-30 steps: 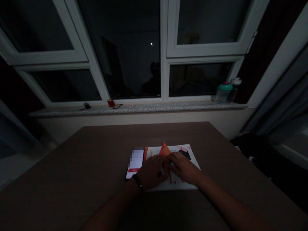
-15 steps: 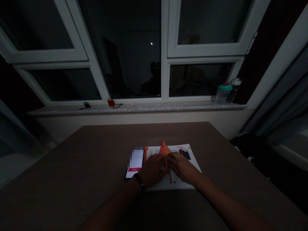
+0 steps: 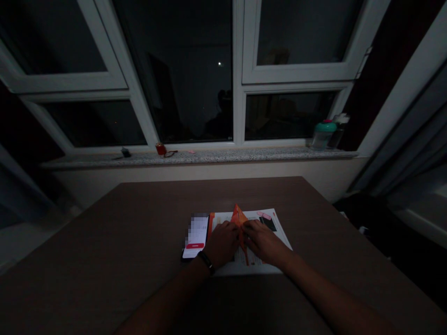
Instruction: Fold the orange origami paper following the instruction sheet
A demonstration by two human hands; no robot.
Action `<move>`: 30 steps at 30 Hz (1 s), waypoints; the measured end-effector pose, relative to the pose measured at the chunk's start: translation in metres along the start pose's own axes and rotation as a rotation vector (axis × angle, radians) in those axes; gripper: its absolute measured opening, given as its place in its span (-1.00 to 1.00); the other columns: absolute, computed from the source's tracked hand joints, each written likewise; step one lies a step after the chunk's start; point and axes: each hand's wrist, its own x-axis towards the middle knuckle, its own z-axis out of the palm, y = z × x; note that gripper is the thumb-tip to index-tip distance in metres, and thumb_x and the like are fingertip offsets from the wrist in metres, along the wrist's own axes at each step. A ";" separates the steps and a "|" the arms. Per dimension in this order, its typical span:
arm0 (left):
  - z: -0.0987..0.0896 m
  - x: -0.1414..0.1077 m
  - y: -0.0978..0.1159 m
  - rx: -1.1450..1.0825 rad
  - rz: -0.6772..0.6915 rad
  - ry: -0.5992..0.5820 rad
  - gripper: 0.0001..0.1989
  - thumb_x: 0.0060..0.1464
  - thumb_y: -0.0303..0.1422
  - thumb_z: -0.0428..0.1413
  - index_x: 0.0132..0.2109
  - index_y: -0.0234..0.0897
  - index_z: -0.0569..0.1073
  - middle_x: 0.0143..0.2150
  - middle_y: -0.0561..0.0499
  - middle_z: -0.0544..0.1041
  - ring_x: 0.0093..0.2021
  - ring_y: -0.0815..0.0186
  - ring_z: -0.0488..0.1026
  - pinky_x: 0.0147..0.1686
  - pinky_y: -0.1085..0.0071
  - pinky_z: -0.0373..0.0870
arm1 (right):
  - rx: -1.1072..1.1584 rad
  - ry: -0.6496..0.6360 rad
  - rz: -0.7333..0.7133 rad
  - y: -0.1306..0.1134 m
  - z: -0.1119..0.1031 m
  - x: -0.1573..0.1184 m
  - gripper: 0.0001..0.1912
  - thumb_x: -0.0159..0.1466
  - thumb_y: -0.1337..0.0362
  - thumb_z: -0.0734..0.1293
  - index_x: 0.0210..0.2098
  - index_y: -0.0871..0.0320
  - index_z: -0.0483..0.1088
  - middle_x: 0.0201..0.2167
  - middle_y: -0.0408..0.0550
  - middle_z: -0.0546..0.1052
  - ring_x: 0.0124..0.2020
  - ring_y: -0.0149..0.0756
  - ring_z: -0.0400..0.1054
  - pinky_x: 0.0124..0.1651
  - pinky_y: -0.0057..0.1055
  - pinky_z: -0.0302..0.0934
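Note:
An orange folded paper with a pointed top lies over a printed booklet on the dark table. From the left, my left hand grips its edge with curled fingers. My right hand has its fingers closed on the opposite side of the paper. Between the hands a narrow lower part of the paper shows; the fingertips are partly hidden in shadow. A pink object rests at the booklet's upper right. A lit phone lies just left of the booklet, beside my left hand.
The brown table reaches toward a wall under a speckled windowsill. On the sill stand a small red jar, a dark little item and a teal-lidded bottle with a clear bottle behind it.
My left hand has turned slightly and its wrist has shifted a little to the right. My right hand and the orange paper have hardly moved.

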 end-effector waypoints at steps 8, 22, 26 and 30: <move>-0.003 -0.004 0.001 -0.041 0.013 0.051 -0.75 0.17 -0.27 0.11 -0.02 -0.24 0.44 -0.06 -0.09 0.45 0.00 0.10 0.34 -0.01 0.18 0.28 | 0.048 -0.025 0.001 0.000 -0.004 -0.001 -0.54 0.21 0.27 0.37 0.09 0.16 0.33 0.02 0.08 0.37 0.06 -0.06 0.22 0.13 -0.16 0.17; 0.002 -0.012 -0.001 -0.082 0.042 0.041 -0.56 0.12 -0.28 0.15 0.14 -0.17 0.32 0.09 -0.06 0.40 0.10 0.08 0.29 0.08 0.14 0.25 | 0.071 -0.106 -0.034 0.007 -0.010 -0.004 -0.41 0.25 0.26 0.34 0.25 0.11 0.20 0.11 0.10 0.32 0.13 -0.03 0.17 0.17 -0.12 0.11; 0.002 -0.010 0.000 -0.077 0.025 0.043 -0.63 0.17 -0.37 0.09 0.13 -0.22 0.33 0.09 -0.07 0.41 0.10 0.10 0.30 0.08 0.16 0.27 | 0.067 -0.068 -0.028 0.005 -0.007 -0.003 -0.55 0.34 0.33 0.22 0.23 0.09 0.24 0.05 0.08 0.35 0.08 -0.08 0.19 0.13 -0.14 0.14; 0.002 -0.007 0.003 -0.062 -0.007 0.061 -0.75 0.28 -0.35 0.00 0.07 -0.23 0.38 0.04 -0.08 0.45 0.05 0.12 0.34 0.03 0.17 0.29 | 0.059 -0.043 -0.012 0.004 -0.004 -0.001 -0.60 0.36 0.34 0.20 0.18 0.09 0.30 0.02 0.07 0.36 0.04 -0.10 0.21 0.11 -0.16 0.15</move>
